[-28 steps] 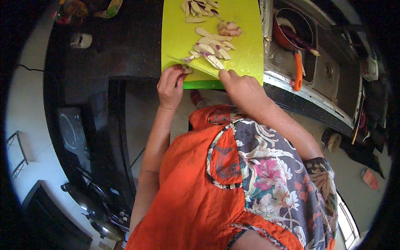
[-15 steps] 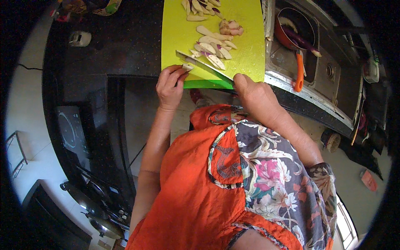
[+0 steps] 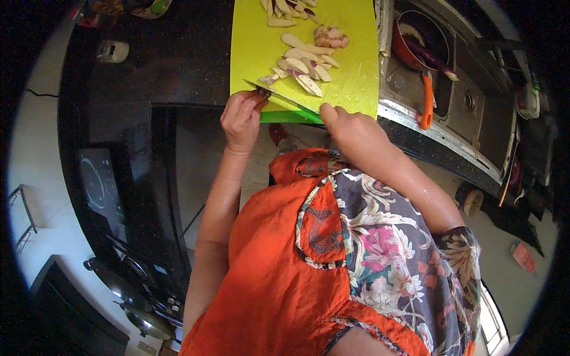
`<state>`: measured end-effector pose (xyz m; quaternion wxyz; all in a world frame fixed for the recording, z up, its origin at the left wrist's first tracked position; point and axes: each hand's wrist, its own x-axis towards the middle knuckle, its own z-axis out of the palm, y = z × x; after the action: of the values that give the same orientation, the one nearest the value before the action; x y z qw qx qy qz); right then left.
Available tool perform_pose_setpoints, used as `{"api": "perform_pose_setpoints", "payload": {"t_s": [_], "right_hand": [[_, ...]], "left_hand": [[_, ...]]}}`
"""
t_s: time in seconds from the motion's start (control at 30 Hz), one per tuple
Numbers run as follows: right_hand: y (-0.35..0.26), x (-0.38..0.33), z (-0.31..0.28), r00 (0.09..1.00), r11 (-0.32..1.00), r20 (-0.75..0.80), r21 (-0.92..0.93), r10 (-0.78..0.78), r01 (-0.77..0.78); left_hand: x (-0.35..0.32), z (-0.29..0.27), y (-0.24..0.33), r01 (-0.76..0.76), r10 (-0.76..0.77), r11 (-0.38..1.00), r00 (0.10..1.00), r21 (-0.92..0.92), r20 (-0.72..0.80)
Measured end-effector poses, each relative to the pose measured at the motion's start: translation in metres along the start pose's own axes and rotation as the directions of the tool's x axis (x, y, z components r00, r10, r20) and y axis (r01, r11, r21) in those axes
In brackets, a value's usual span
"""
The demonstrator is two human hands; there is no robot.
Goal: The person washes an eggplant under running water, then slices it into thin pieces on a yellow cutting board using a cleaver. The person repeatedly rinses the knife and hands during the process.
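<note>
A bright green cutting board (image 3: pixel 350 89) lies on the dark counter with several pale vegetable slices (image 3: pixel 303 62) spread over it. My right hand (image 3: pixel 350 127) grips the handle of a knife (image 3: pixel 279 95) whose blade runs left along the board's near edge. My left hand (image 3: pixel 242 115) pinches a small vegetable piece (image 3: pixel 262 92) at the blade's tip, by the board's near left corner. More slices and a pinkish chunk (image 3: pixel 331 38) sit farther up the board.
A red pan with an orange handle (image 3: pixel 426 101) sits on a steel stove (image 3: pixel 469 107) to the right of the board. The dark counter (image 3: pixel 166 59) extends left with a small white item (image 3: pixel 111 51) on it. The floor lies below.
The knife has shifted left and toward the board's near edge, away from the pile of slices. My left hand now pinches a piece at the blade's tip.
</note>
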<state>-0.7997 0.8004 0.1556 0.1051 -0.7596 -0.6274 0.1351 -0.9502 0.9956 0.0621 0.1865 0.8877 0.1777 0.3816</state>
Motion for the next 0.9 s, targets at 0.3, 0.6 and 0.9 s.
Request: {"api": "perform_pose_setpoints", "payload": {"t_s": [0.3, 0.6, 0.9], "right_hand": [[-0.013, 0.018, 0.022, 0.995, 0.992, -0.095, -0.120, -0.044, 0.033], [0.006, -0.003, 0.005, 0.990, 0.990, -0.087, 0.099, 0.110, -0.101], [0.017, -0.025, 0.001, 0.934, 0.931, -0.127, 0.200, 0.334, -0.306]], "left_hand": [[-0.015, 0.006, -0.004, -0.031, 0.032, 0.999, 0.998, 0.011, -0.058], [-0.023, 0.000, -0.007, 0.003, -0.005, 0.998, 0.999, -0.057, -0.037], [0.003, -0.003, 0.001, 0.170, -0.160, 0.981, 0.981, -0.089, 0.110]]}}
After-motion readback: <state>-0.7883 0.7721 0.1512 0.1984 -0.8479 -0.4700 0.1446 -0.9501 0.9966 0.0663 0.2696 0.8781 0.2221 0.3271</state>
